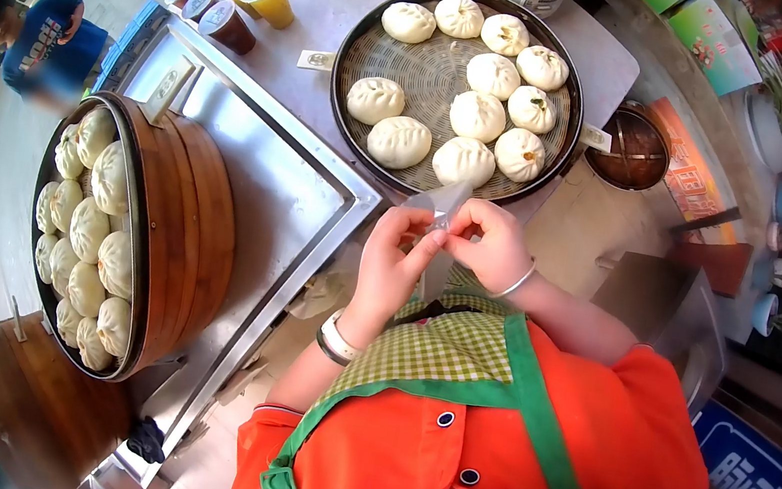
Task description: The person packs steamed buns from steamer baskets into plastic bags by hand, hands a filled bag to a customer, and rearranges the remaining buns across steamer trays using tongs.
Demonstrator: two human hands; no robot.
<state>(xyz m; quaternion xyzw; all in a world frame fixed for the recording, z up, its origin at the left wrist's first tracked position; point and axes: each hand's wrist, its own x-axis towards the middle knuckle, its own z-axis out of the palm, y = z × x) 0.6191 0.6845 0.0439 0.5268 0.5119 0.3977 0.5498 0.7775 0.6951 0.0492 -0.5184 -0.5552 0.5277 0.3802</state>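
Bag (450,199) sits pinched by your left hand (392,267) and right hand (493,250), close together beside the tray (418,62), and parting its film likely calls for light fingertips.

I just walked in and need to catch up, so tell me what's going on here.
A person is pinching a clear plastic bag with both the left hand and the right hand, by a round tray of pleated buns. To the left, a steamer stack holds more buns, and drink cups stand near the tray. Neither hand holds a bun.
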